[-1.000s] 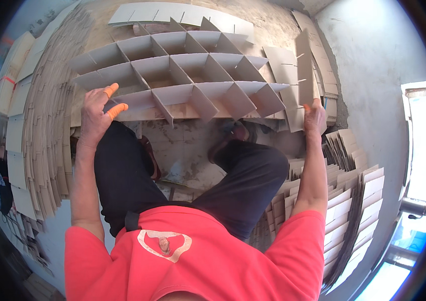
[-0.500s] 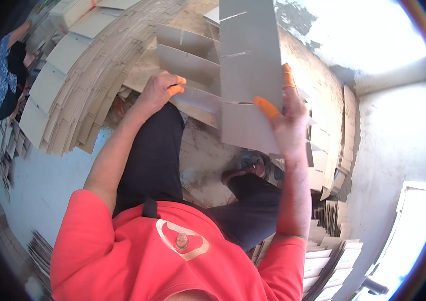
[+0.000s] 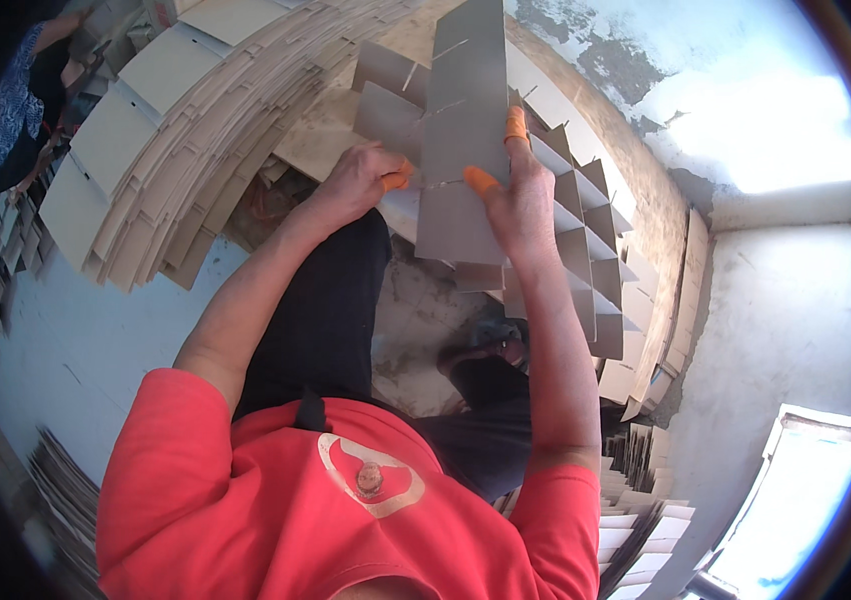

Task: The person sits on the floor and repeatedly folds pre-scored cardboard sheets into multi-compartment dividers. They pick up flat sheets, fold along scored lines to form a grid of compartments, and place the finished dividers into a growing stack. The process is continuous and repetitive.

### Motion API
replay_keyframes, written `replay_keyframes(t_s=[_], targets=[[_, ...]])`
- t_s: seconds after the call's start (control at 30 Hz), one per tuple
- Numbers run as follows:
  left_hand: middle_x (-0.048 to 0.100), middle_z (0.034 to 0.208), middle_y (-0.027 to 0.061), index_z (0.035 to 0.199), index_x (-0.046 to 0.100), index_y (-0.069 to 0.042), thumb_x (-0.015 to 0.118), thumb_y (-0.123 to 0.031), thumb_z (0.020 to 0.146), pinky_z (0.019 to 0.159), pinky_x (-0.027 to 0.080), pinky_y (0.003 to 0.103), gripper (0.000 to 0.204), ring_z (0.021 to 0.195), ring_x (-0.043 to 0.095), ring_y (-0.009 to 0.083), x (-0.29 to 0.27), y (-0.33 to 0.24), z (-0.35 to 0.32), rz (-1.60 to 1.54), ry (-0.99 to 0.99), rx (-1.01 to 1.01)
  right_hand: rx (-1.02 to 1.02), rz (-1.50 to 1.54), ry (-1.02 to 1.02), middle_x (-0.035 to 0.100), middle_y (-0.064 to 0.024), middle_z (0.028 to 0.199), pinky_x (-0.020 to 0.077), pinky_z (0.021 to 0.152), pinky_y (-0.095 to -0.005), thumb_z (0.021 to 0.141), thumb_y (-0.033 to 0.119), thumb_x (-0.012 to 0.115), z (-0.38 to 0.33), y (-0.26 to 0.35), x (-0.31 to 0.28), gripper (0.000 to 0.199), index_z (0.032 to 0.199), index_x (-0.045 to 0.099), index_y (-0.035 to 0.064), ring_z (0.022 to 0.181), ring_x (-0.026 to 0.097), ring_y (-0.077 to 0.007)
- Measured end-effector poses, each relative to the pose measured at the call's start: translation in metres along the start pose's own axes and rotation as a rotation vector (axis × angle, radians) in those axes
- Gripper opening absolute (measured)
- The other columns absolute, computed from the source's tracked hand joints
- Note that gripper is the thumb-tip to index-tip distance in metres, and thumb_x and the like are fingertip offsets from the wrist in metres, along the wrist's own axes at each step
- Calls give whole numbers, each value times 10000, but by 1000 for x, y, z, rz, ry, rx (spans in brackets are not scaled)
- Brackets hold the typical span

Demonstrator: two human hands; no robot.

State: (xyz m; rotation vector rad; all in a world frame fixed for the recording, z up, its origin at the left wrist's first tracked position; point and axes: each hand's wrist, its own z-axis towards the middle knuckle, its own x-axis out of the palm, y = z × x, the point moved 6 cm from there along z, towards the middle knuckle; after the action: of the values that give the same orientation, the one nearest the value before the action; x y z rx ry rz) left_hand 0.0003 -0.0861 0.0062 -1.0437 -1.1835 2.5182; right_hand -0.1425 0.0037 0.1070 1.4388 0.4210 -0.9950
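Note:
Orange covers sit on the finger and thumb tips of both my hands. My right hand [image 3: 522, 205] grips a long grey cardboard divider strip [image 3: 460, 120] by its right edge, thumb on its face. Short slits run in from the strip's edge at intervals. My left hand [image 3: 360, 182] is closed in a pinch at the end of a crosswise cardboard divider strip [image 3: 403, 208], left of the long one. More crosswise strips [image 3: 390, 112] stand on edge beyond it, partly hidden behind the long strip. Right of my right hand is an assembled cardboard divider grid [image 3: 585, 215] with open square cells.
Stacked cardboard sheets [image 3: 235, 110] curve along the left on a pale surface [image 3: 115, 340]. Another person [image 3: 15, 125] is at the far left. More cardboard strips [image 3: 645, 530] stand at lower right, near a pale wall [image 3: 785, 310]. A wooden board [image 3: 320, 135] lies under the strips.
The long strip and my right hand have shifted left in view, showing more of the grid to the right. My left hand has moved right, closer to the long strip.

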Motion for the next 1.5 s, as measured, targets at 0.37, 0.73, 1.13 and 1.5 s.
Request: replay_keyframes(t_s=[0.37,0.73,1.13,1.5], targets=[[642,729,157,745,612,17,617,-53,792,678,481,401,85,750,621,328,0,1,4,-85,-10,-35,-118,-2,-15,655,-272,953,522,728,-396,800,-58,643,3,9,5,678,1400,327,-69,914,660,-382],[636,743,157,784,645,5,664,-46,750,692,485,396,65,780,613,317,1,4,3,-105,-35,12,18,9,60,662,-255,1003,521,778,-376,784,15,702,6,-1,19,667,1381,408,-27,955,663,-369],[632,774,144,787,618,0,640,-1,758,678,489,385,36,765,621,302,6,11,8,-190,-41,-37,-71,-184,343,646,-253,977,505,798,-439,710,9,732,32,-1,50,464,1115,514,-58,986,614,-414],[654,774,114,795,634,1,643,40,748,663,504,348,62,753,638,265,4,7,13,-147,-33,6,-60,-97,279,639,-272,1019,507,797,-419,721,-35,698,31,-4,52,502,1178,496,-73,1003,614,-413]])
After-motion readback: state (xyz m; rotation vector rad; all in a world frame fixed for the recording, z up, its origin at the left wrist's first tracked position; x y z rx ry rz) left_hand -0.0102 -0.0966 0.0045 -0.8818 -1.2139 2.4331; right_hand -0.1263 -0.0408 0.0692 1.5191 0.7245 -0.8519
